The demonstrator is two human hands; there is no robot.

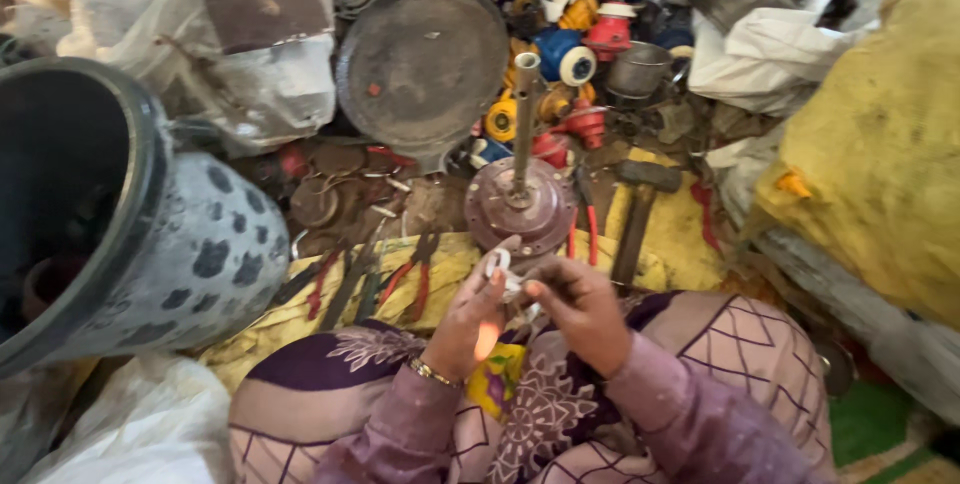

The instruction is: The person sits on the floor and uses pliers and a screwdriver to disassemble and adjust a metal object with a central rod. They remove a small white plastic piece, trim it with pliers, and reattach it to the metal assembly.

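My left hand (467, 319) and my right hand (582, 312) meet over my lap, both pinching a small white ring-shaped part (498, 266) between the fingertips. Just beyond them a round metal motor housing (505, 216) with an upright shaft (524, 114) stands on a yellow cloth (450, 259). A gold bracelet sits on my left wrist.
Pliers with red handles (415, 279) and other tools lie on the cloth to the left; a hammer (637, 209) lies to the right. A big spotted bucket (130, 224) leans at left. A round dark metal plate (420, 64), coloured spools and a yellow sack (880, 134) crowd the back and right.
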